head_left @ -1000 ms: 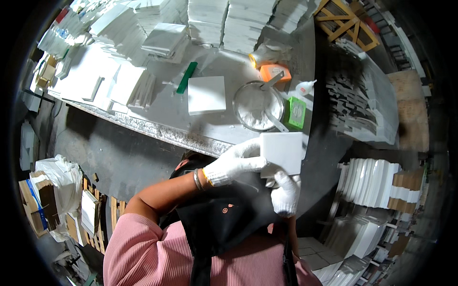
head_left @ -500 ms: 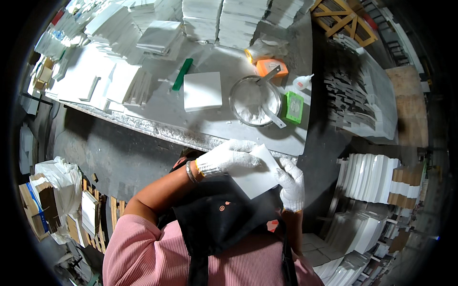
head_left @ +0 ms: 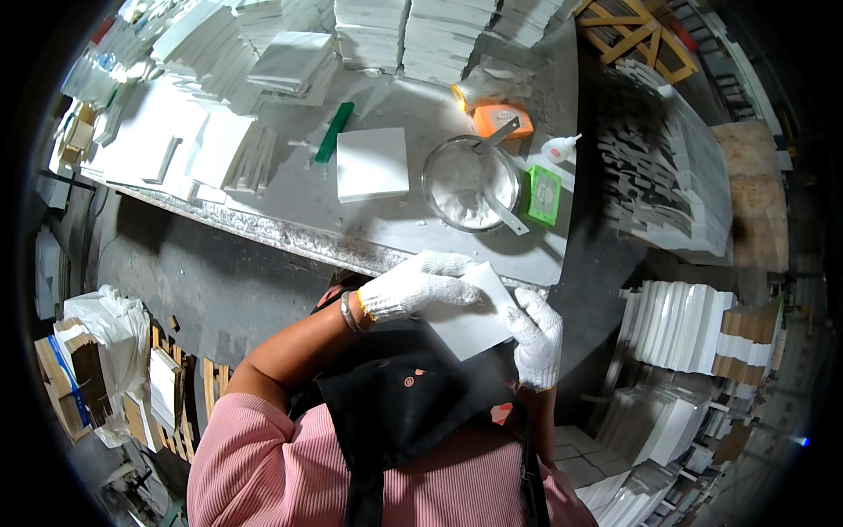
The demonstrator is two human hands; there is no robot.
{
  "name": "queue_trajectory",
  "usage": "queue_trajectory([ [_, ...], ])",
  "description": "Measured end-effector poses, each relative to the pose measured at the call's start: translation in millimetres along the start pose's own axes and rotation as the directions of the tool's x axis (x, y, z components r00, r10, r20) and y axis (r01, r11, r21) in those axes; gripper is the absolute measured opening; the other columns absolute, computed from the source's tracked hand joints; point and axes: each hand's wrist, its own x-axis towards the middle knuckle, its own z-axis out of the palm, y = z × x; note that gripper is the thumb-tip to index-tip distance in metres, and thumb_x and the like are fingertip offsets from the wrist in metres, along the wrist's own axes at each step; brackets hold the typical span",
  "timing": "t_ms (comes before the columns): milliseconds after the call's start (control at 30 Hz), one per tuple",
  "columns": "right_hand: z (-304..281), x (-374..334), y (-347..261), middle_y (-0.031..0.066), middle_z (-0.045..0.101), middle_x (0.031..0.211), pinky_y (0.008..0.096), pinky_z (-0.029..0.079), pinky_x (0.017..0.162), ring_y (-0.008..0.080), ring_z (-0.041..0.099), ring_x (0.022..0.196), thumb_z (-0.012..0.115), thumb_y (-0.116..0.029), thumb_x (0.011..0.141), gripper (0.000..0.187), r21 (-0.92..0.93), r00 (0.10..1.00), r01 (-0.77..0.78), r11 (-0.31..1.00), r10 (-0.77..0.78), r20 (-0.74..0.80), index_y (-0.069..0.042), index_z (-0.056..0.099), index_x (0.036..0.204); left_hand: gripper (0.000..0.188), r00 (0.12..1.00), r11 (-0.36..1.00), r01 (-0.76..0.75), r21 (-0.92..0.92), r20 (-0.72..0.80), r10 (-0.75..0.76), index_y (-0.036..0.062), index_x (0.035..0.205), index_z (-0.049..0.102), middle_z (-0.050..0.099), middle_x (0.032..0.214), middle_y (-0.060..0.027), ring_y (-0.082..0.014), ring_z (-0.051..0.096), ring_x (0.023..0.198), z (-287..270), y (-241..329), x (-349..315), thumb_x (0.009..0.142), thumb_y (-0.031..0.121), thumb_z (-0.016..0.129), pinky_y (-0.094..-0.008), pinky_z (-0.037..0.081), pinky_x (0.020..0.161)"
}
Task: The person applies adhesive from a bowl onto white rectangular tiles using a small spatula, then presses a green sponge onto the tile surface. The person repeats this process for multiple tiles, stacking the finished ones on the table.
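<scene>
A square white tile (head_left: pixel 465 329) is held tilted in front of my body, just off the table's near edge. My left hand (head_left: pixel 417 288), in a white knitted glove, grips its left side with the fingers lying over the face. On the opposite edge my gloved right hand (head_left: pixel 536 338) pinches the tile, thumb on its face. Beyond them on the table are a metal bowl (head_left: pixel 428 189) of white powder or paste with two flat metal scrapers in it, and another white tile (head_left: pixel 372 164) lying flat.
The table (head_left: pixel 351 230) also carries a green bar (head_left: pixel 335 132), an orange box (head_left: pixel 504 121), a green box (head_left: pixel 543 195), a white squeeze bottle (head_left: pixel 558 148) and a spare glove (head_left: pixel 492 86). Stacked white tiles (head_left: pixel 369 35) line its back. More slabs (head_left: pixel 676 325) stand at the right.
Both hands keep their hold on the tile, which has barely moved. The view has shifted very slightly.
</scene>
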Motion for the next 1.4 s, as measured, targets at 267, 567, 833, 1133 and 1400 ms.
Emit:
queue_trajectory([
  [267, 20, 8, 38, 0.0064, 0.062, 0.102, 0.0255, 0.047, 0.077, 0.0124, 0.059, 0.087, 0.062, -0.006, 0.088, 0.024, 0.267, 0.986, 0.01, 0.964, 0.035, -0.164, 0.008, 0.066, 0.107, 0.045, 0.986, 0.978, -0.085, -0.192, -0.156, 0.055, -0.0011, 0.124, 0.062, 0.066, 0.115, -0.0071, -0.0144, 0.061, 0.1, -22, -13, -20, 0.089, 0.025, 0.069, -0.027, 0.048, 0.084],
  [567, 53, 27, -6, 0.008, 0.066, 0.097, 0.025, 0.052, 0.066, 0.0129, 0.063, 0.079, 0.066, -0.007, 0.089, 0.026, 0.415, 0.982, -0.176, 0.893, 0.187, 0.013, 0.007, 0.061, 0.111, 0.057, 0.957, 0.907, -0.166, -0.387, -0.286, 0.053, -0.0026, 0.132, 0.054, 0.062, 0.126, -0.0099, -0.0192, 0.058, 0.116, -19, -31, -35, 0.086, 0.023, 0.075, -0.0344, 0.044, 0.102],
  [833, 50, 39, -20, 0.0051, 0.066, 0.093, 0.0244, 0.05, 0.072, 0.0089, 0.06, 0.081, 0.071, -0.013, 0.089, 0.032, 0.081, 0.994, -0.111, 0.991, 0.11, 0.013, 0.003, 0.063, 0.116, 0.042, 0.952, 0.848, -0.174, -0.5, -0.307, 0.015, -0.0014, 0.125, 0.058, 0.067, 0.114, -0.0085, -0.0176, 0.063, 0.103, -34, -41, -35, 0.088, 0.012, 0.071, -0.0332, 0.05, 0.094],
  [1133, 55, 47, -22, 0.0027, 0.064, 0.084, 0.021, 0.048, 0.064, 0.0058, 0.058, 0.073, 0.072, -0.01, 0.088, 0.027, 0.046, 0.997, -0.078, 0.996, 0.079, -0.008, 0.003, 0.063, 0.11, 0.047, 0.934, 0.847, -0.243, -0.473, -0.351, 0.071, -0.0019, 0.127, 0.058, 0.066, 0.117, -0.0081, -0.0164, 0.062, 0.105, -40, -42, -34, 0.085, 0.011, 0.074, -0.0313, 0.048, 0.095],
  [1400, 59, 50, -31, 0.0002, 0.064, 0.082, 0.0203, 0.046, 0.061, 0.0038, 0.057, 0.068, 0.071, -0.01, 0.089, 0.021, 0.068, 0.994, -0.104, 0.992, 0.102, 0.027, 0.001, 0.062, 0.105, 0.044, 0.926, 0.862, -0.236, -0.449, -0.372, 0.06, -0.0016, 0.124, 0.06, 0.068, 0.115, -0.0082, -0.0171, 0.062, 0.104, -43, -46, -38, 0.083, 0.008, 0.075, -0.0305, 0.048, 0.092],
])
